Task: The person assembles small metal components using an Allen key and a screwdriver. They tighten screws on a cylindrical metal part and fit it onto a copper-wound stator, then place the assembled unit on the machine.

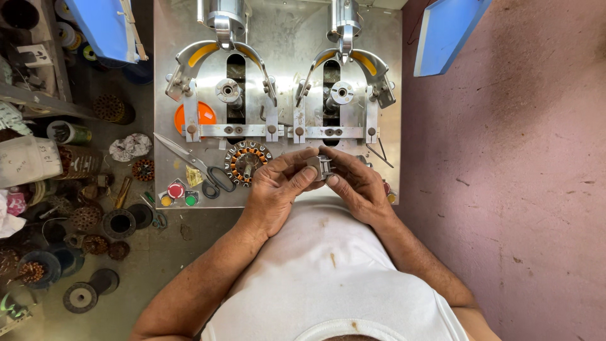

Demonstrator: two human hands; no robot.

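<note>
Two hands are brought together over the front edge of the steel machine bench [165, 95], and one small grey metal block [320, 167] is pinched between them. The block is gripped from both sides at once: the fingertips of the left hand [273, 189] are closed on it from about eight o'clock, with the thumb laid against its near face, and the fingertips of the right hand [355, 183] are closed on it from about four o'clock. Neither hand is released; both are shut on the same piece, and no gap is seen between fingers and metal.

The block is held above the bench edge, close to the white shirt [328, 271], and its long axis appears to run roughly from nine to three o'clock, though much of it is hidden by the fingers. Neither hand can be called the nearer one, since both touch it.

From the block, a round stator with copper windings [246, 161] lies at about nine o'clock, just beyond the left knuckles and apart from them. A pair of scissors [197, 165] lies farther out in the same direction, past the stator. Twin winding stations [341, 95] stand at twelve o'clock, well apart from the hands. Coloured push buttons [177, 191] are set at the bench's front left corner.
</note>
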